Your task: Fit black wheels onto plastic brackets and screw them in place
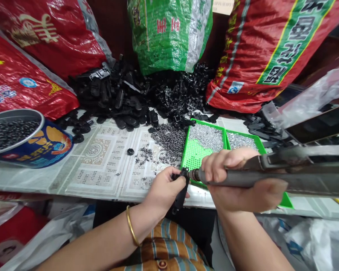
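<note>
Head view — hands: left [163,190] on black part [181,192], right [238,180] round screwdriver [244,179].

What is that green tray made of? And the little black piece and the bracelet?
Green tray: looks like glossy moulded plastic, with a grid of tiny holes. Black piece in the left hand: probably matte plastic, like the pile behind. Bracelet: shiny yellow metal, maybe gold.

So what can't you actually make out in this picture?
All in the head view:
- Tip of the power screwdriver: hidden where it meets the black plastic part in the left hand.
- Screwdriver's rear: cut off by the right edge.
- Most of the green tray: covered by the right hand.
- Tiny screws: too small to tell apart.
- Sack lettering: cropped at the top.
</note>
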A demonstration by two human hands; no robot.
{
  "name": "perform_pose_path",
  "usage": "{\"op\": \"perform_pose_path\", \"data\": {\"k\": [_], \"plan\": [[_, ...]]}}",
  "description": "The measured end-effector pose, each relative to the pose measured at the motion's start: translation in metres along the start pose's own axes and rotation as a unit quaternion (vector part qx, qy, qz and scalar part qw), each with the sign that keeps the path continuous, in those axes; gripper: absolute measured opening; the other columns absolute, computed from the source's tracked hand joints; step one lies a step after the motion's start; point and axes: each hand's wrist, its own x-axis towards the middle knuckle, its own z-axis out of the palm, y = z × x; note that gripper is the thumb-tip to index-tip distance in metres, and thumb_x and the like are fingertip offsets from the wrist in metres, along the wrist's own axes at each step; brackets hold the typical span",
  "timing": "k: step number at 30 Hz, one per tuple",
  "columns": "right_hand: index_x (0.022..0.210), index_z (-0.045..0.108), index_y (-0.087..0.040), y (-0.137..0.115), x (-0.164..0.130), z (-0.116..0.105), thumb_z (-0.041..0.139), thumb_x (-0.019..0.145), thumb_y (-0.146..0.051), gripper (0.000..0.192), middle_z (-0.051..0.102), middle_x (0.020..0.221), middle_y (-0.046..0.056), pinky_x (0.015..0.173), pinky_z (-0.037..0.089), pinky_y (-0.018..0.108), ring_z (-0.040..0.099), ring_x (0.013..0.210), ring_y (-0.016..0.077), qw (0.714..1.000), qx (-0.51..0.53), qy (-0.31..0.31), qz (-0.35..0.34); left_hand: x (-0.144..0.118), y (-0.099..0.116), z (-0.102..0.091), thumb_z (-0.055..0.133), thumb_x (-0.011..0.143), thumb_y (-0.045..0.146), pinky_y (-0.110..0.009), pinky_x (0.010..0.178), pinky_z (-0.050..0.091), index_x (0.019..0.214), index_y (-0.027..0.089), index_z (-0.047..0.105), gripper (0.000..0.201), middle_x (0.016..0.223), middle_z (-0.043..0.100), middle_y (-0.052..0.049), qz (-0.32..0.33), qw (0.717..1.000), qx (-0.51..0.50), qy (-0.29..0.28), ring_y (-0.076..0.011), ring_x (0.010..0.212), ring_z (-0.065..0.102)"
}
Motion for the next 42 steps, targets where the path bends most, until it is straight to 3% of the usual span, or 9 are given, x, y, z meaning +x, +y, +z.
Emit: {"op": "perform_pose_path", "data": {"k": [11, 14, 18, 21, 23, 25, 29, 34, 42], "plan": [[0.073, 0.058, -0.019, 0.001, -0.011, 0.004, 0.06, 0.068, -0.055, 0.037, 0.048, 0.047, -0.003, 0.041, 0.037, 0.028, 0.046, 0.039, 0.0132, 0.999, -0.006, -0.027, -0.019, -0.003, 0.006, 0.0, 0.059, 0.07, 0.028, -0.017, 0.037, 0.037, 0.078, 0.019, 0.048, 0.016, 0.046, 0.054, 0.003, 0.028, 0.997, 0.068, -0.014, -0.0103, 0.041, 0.05], [0.077, 0.06, -0.021, -0.015, -0.007, 0.007, 0.059, 0.07, -0.056, 0.037, 0.048, 0.047, -0.004, 0.042, 0.038, 0.029, 0.047, 0.039, 0.0137, 0.999, -0.023, 0.01, -0.029, 0.002, 0.01, -0.007, 0.059, 0.072, 0.028, -0.017, 0.037, 0.035, 0.081, 0.02, 0.049, 0.016, 0.051, 0.055, 0.003, 0.055, 0.993, 0.1, -0.041, -0.0105, 0.043, 0.05], [0.085, 0.06, -0.023, -0.028, -0.003, 0.002, 0.066, 0.07, -0.038, 0.022, 0.05, 0.049, -0.005, 0.044, 0.04, 0.028, 0.047, 0.042, 0.0128, 0.988, -0.108, 0.091, -0.064, 0.004, 0.023, -0.016, 0.058, 0.075, 0.03, -0.018, 0.037, 0.034, 0.086, 0.021, 0.049, 0.017, 0.056, 0.055, 0.003, 0.065, 0.993, 0.082, -0.06, -0.0107, 0.044, 0.05], [0.083, 0.063, -0.02, -0.022, 0.0, -0.007, 0.069, 0.068, -0.031, 0.019, 0.059, 0.063, -0.001, 0.049, 0.043, 0.028, 0.053, 0.051, 0.0132, 0.952, -0.277, 0.119, 0.056, -0.001, 0.037, -0.013, 0.06, 0.075, 0.03, -0.022, 0.045, 0.041, 0.091, 0.02, 0.05, 0.021, 0.065, 0.056, 0.002, 0.084, 0.992, 0.016, -0.09, -0.0107, 0.051, 0.053], [0.07, 0.064, -0.018, -0.016, 0.002, -0.011, 0.072, 0.065, -0.032, 0.017, 0.064, 0.072, 0.003, 0.057, 0.047, 0.031, 0.058, 0.06, 0.0156, 0.912, -0.375, 0.082, 0.143, -0.004, 0.046, -0.009, 0.062, 0.074, 0.025, -0.024, 0.056, 0.045, 0.094, 0.019, 0.052, 0.024, 0.074, 0.056, 0.001, 0.126, 0.986, -0.017, -0.105, -0.0106, 0.062, 0.056], [0.065, 0.063, -0.017, -0.012, 0.004, -0.012, 0.074, 0.062, -0.034, 0.021, 0.066, 0.078, 0.006, 0.065, 0.048, 0.033, 0.061, 0.069, 0.0187, 0.896, -0.407, 0.048, 0.172, -0.006, 0.052, -0.005, 0.065, 0.072, 0.02, -0.024, 0.067, 0.046, 0.098, 0.02, 0.05, 0.029, 0.081, 0.057, 0.001, 0.163, 0.977, -0.042, -0.132, -0.0103, 0.072, 0.057], [0.079, 0.062, -0.018, -0.008, 0.006, -0.011, 0.075, 0.06, -0.034, 0.029, 0.065, 0.09, 0.007, 0.066, 0.048, 0.034, 0.06, 0.078, 0.0211, 0.91, -0.373, 0.087, 0.157, -0.008, 0.056, -0.003, 0.067, 0.072, 0.017, -0.027, 0.077, 0.043, 0.104, 0.022, 0.043, 0.041, 0.092, 0.06, 0.0, 0.18, 0.966, -0.073, -0.171, -0.0122, 0.085, 0.057], [0.082, 0.063, -0.018, -0.004, 0.008, -0.019, 0.074, 0.062, -0.036, 0.029, 0.063, 0.087, 0.005, 0.073, 0.046, 0.037, 0.059, 0.081, 0.0202, 0.928, -0.325, 0.161, 0.09, -0.015, 0.047, -0.009, 0.068, 0.07, 0.023, -0.029, 0.078, 0.043, 0.092, 0.017, 0.048, 0.03, 0.09, 0.06, -0.003, 0.095, 0.979, -0.023, -0.18, -0.0145, 0.084, 0.059], [0.073, 0.061, -0.019, 0.001, 0.005, -0.022, 0.074, 0.064, -0.031, 0.02, 0.063, 0.088, 0.002, 0.078, 0.044, 0.034, 0.058, 0.084, 0.0172, 0.928, -0.327, 0.169, 0.056, -0.019, 0.038, 0.0, 0.064, 0.07, 0.025, -0.026, 0.07, 0.048, 0.074, 0.015, 0.058, 0.013, 0.073, 0.064, -0.002, 0.078, 0.989, 0.019, -0.123, -0.0152, 0.074, 0.064]]}}
